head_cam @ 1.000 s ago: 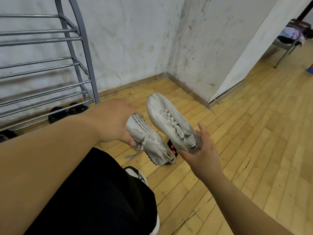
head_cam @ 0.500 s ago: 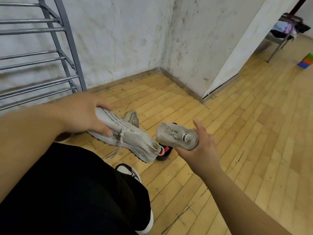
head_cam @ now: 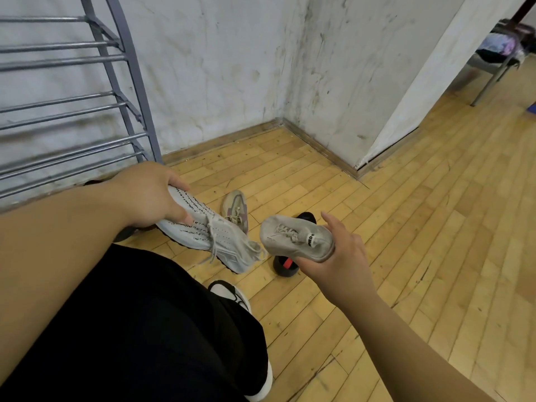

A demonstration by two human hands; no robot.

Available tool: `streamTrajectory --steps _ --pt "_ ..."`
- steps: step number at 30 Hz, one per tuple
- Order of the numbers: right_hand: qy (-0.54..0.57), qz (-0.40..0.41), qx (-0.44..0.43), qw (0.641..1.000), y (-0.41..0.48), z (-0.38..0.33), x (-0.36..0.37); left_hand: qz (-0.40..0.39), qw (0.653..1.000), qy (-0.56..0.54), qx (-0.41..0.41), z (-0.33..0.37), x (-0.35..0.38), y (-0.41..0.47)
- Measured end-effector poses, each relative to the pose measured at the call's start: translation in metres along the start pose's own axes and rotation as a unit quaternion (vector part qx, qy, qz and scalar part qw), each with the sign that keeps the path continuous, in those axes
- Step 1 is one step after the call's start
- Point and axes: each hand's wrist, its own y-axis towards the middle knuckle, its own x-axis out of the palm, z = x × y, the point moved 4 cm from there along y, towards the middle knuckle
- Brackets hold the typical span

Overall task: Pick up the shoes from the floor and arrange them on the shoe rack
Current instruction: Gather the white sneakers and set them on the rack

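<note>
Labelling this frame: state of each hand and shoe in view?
left hand: grips white sneaker, lifted
right hand: holds grey sneaker, lifted
beige shoe: on the floor, untouched
black shoe: on the floor, partly hidden by grey sneaker
shoe rack: upright against the wall

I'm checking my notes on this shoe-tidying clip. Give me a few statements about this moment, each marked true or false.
1. The left hand grips a grey sneaker at its toe end. True.
2. The right hand holds the second grey sneaker by its toe. False: it holds the heel end.
3. The black shoe sits on the shoe rack. False: it lies on the floor, beneath the second grey sneaker.
4. A beige sneaker lies on the floor. True.
</note>
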Motion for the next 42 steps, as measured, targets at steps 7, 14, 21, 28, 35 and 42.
streamTrajectory --steps 7,14,21,28,35,42 --pt "0.028 0.007 0.013 0.999 0.011 -0.019 0.007 0.017 1.000 0.008 -0.011 0.003 -0.005 -0.005" --pt "0.016 -0.067 -0.086 0.994 0.062 -0.090 0.033 0.070 0.996 0.060 -0.009 -0.031 -0.057 -0.031" --pt "-0.125 -0.341 -0.261 0.895 0.124 -0.264 0.098 0.127 0.975 0.077 -0.165 -0.169 -0.125 -0.124" --pt "-0.352 -0.440 -0.449 0.694 0.051 -0.385 0.202 0.051 0.953 0.095 -0.282 -0.278 -0.120 -0.216" --pt "-0.319 -0.443 -0.512 0.663 -0.053 -0.418 0.296 0.047 0.938 0.098 -0.330 -0.350 -0.120 -0.277" --pt "-0.239 -0.525 -0.410 0.706 -0.119 -0.420 0.357 0.061 0.929 0.049 -0.363 -0.397 -0.137 -0.323"
